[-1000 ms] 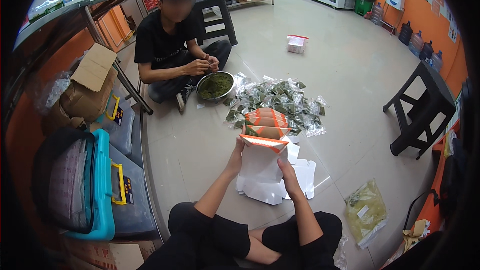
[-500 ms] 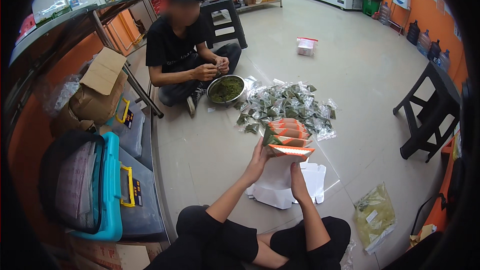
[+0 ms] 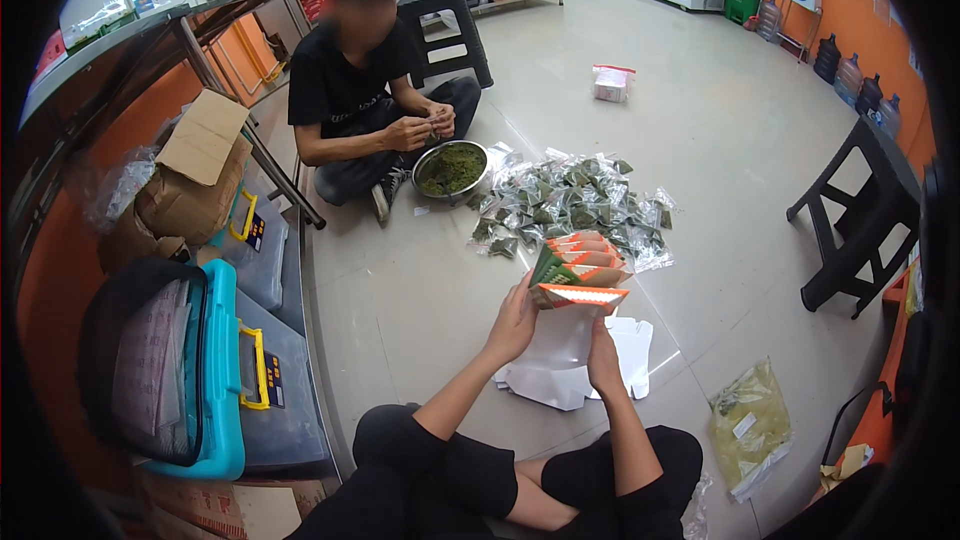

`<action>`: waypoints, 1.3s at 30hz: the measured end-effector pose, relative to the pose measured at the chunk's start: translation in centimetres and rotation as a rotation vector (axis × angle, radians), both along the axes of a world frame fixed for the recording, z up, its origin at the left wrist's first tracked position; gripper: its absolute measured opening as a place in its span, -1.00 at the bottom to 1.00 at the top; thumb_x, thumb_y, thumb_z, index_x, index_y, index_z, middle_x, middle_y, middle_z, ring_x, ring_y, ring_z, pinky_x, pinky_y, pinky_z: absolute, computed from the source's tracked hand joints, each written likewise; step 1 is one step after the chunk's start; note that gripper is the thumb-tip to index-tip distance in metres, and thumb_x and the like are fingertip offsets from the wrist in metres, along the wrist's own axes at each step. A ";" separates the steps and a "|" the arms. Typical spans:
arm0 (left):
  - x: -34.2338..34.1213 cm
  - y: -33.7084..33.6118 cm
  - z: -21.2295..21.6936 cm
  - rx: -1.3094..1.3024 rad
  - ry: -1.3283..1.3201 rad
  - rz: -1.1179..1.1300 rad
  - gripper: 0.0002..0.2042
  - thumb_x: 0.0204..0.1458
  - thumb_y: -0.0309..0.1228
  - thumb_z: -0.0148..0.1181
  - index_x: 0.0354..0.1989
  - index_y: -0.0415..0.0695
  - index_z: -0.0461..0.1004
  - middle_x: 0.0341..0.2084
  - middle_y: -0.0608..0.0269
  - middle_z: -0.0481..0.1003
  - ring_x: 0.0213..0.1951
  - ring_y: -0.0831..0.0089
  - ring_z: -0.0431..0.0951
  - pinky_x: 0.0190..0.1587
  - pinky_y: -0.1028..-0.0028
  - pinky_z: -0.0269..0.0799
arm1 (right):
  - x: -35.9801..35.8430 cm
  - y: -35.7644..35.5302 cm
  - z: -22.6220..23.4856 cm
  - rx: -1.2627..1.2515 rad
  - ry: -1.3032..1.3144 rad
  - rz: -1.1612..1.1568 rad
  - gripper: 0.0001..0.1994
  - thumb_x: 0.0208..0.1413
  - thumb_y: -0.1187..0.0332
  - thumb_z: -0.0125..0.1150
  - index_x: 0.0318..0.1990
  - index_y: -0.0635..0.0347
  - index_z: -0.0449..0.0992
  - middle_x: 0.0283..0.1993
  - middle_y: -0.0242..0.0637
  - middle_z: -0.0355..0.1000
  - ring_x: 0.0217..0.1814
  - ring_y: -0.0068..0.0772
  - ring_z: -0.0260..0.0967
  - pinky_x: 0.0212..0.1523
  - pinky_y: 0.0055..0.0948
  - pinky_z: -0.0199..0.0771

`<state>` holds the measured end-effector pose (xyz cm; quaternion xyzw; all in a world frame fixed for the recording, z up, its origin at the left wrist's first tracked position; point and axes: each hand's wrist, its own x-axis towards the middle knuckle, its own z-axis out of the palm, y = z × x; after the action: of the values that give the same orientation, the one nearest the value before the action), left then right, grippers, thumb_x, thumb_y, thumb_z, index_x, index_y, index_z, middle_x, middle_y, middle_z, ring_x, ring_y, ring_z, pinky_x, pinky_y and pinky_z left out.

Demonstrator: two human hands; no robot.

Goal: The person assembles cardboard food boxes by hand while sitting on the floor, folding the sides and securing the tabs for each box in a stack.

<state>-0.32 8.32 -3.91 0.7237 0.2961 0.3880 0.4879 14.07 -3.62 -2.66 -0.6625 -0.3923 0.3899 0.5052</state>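
Note:
Between my two hands is a row of folded paper cartons (image 3: 580, 280) with orange and white zigzag edges, brown faces and green sides. My left hand (image 3: 514, 322) grips their left side, and my right hand (image 3: 604, 358) supports the near right end from below. Under them, several flat white cartons (image 3: 632, 352) lie on the floor, partly hidden by the held row and my right hand. Just beyond is a heap of small clear plastic packets (image 3: 580, 202) with dark green contents.
Across from me, a seated person (image 3: 350, 90) works with both hands above a metal bowl (image 3: 487, 183) of green crumbly stuff. Plastic bins (image 3: 285, 410) line the left. A black stool (image 3: 865, 210) and a yellowish bag (image 3: 750, 430) are to the right; a small pack (image 3: 611, 85) lies farther off.
The carton row has tilted slightly, showing more of its green sides. My right hand has shifted a little to the right. The other person's hands have moved only slightly.

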 end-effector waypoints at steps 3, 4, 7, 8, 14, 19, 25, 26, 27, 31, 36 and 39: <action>0.2 -0.3 0.8 0.048 0.221 0.059 -0.56 0.18 -0.45 -0.22 0.26 -0.20 0.05 -0.04 -0.12 0.31 0.02 0.03 0.33 0.11 0.27 0.17 | 1.0 0.3 -2.8 -0.015 -0.034 -0.006 -0.38 0.29 -0.01 -0.49 0.19 0.41 0.16 0.14 0.13 0.24 0.21 0.00 0.19 0.17 -0.30 0.18; -0.3 -0.3 0.6 0.051 0.251 0.082 -0.57 0.19 -0.42 -0.24 0.26 -0.19 0.06 -0.05 -0.13 0.31 0.01 0.02 0.33 0.11 0.25 0.17 | 0.4 0.3 -2.2 -0.015 -0.026 0.005 -0.38 0.29 -0.01 -0.49 0.19 0.41 0.16 0.14 0.13 0.24 0.21 0.00 0.19 0.17 -0.30 0.18; -0.9 -0.3 0.4 0.045 0.301 0.110 -0.56 0.20 -0.38 -0.25 0.27 -0.16 0.05 -0.02 -0.13 0.30 0.04 0.01 0.31 0.13 0.23 0.14 | -0.6 0.1 0.0 -0.082 0.081 0.025 -0.32 0.27 -0.08 -0.51 0.13 0.46 0.21 0.02 0.09 0.32 -0.01 -0.09 0.37 -0.12 -0.35 0.47; -1.0 -0.3 0.4 0.038 0.321 0.115 -0.54 0.19 -0.35 -0.23 0.29 -0.13 0.03 0.02 -0.12 0.28 0.08 0.02 0.29 0.16 0.24 0.11 | -0.6 0.1 0.0 -0.097 0.130 0.022 -0.30 0.26 -0.11 -0.52 0.12 0.44 0.23 -0.03 0.05 0.34 -0.11 -0.16 0.41 -0.28 -0.39 0.51; -0.8 -0.6 3.1 -0.294 0.255 -0.134 -0.23 0.05 -0.20 0.02 0.34 -0.22 -0.23 0.31 -0.09 -0.09 0.34 0.14 -0.10 0.32 0.35 -0.18 | 0.1 0.2 -1.8 -0.206 0.462 -0.058 -0.27 0.20 -0.21 -0.47 0.10 0.36 0.24 -0.09 0.00 0.39 -0.23 -0.21 0.48 -0.47 -0.35 0.59; -1.1 -0.5 3.6 -0.205 0.227 -0.260 -0.17 0.02 -0.17 0.05 0.33 -0.28 -0.29 0.34 -0.08 -0.25 0.37 0.19 -0.25 0.33 0.36 -0.31 | 0.7 0.2 -2.1 -0.233 0.512 -0.099 -0.27 0.18 -0.24 -0.45 0.14 0.31 0.19 -0.06 0.04 0.39 -0.21 -0.10 0.49 -0.42 -0.26 0.62; -0.8 -1.1 4.5 -0.174 0.214 -0.309 -0.16 0.06 -0.07 0.02 0.33 -0.30 -0.29 0.34 -0.11 -0.28 0.38 0.20 -0.33 0.34 0.35 -0.37 | 1.0 0.1 -0.7 -0.245 0.583 -0.103 -0.24 0.17 -0.26 -0.50 0.19 0.30 0.11 0.02 0.01 0.33 -0.14 -0.07 0.47 -0.35 -0.27 0.63; -0.7 -1.2 4.5 -0.198 0.209 -0.292 -0.16 0.07 -0.05 0.01 0.33 -0.30 -0.29 0.34 -0.11 -0.27 0.38 0.19 -0.32 0.34 0.34 -0.37 | 1.0 0.1 -0.8 -0.246 0.582 -0.105 -0.24 0.17 -0.26 -0.50 0.19 0.30 0.11 0.02 0.01 0.33 -0.14 -0.07 0.47 -0.35 -0.27 0.63; -0.6 -1.2 4.5 -0.199 0.208 -0.294 -0.16 0.07 -0.05 0.01 0.33 -0.30 -0.29 0.34 -0.11 -0.27 0.38 0.19 -0.32 0.34 0.34 -0.37 | 1.0 0.1 -0.9 -0.231 0.577 -0.112 -0.23 0.16 -0.27 -0.49 0.19 0.30 0.11 0.02 0.01 0.33 -0.15 -0.09 0.47 -0.36 -0.29 0.63; -0.6 -1.0 3.9 -0.165 0.193 -0.223 -0.17 0.09 -0.04 0.03 0.32 -0.32 -0.25 0.32 -0.14 -0.21 0.37 0.17 -0.23 0.34 0.36 -0.28 | 1.0 0.2 -1.3 -0.157 0.590 -0.093 -0.21 0.11 -0.32 -0.35 0.19 0.25 0.13 0.01 0.02 0.32 -0.17 -0.05 0.46 -0.34 -0.22 0.60; -0.7 -0.7 4.1 -0.242 0.142 -0.156 -0.26 0.14 -0.09 -0.05 0.32 -0.31 -0.21 0.32 -0.12 -0.17 0.36 0.18 -0.20 0.33 0.37 -0.28 | 1.2 0.4 -1.6 -0.084 0.521 0.015 -0.19 0.09 -0.33 -0.28 0.19 0.28 0.14 0.04 -0.06 0.32 -0.08 -0.15 0.41 -0.22 -0.31 0.53; -1.0 -0.2 3.7 -0.236 0.130 -0.102 -0.32 0.18 -0.10 -0.14 0.32 -0.28 -0.18 0.32 -0.09 -0.13 0.36 0.20 -0.16 0.33 0.38 -0.27 | 0.5 0.2 -1.4 -0.047 0.463 0.050 -0.16 0.09 -0.33 -0.26 0.23 0.32 0.10 0.14 -0.07 0.23 0.05 -0.20 0.30 -0.15 -0.34 0.47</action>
<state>-1.33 8.08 -0.17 0.6990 0.3335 0.2778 0.5684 14.56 -3.42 -4.11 -0.5571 -0.2730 0.5530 0.5562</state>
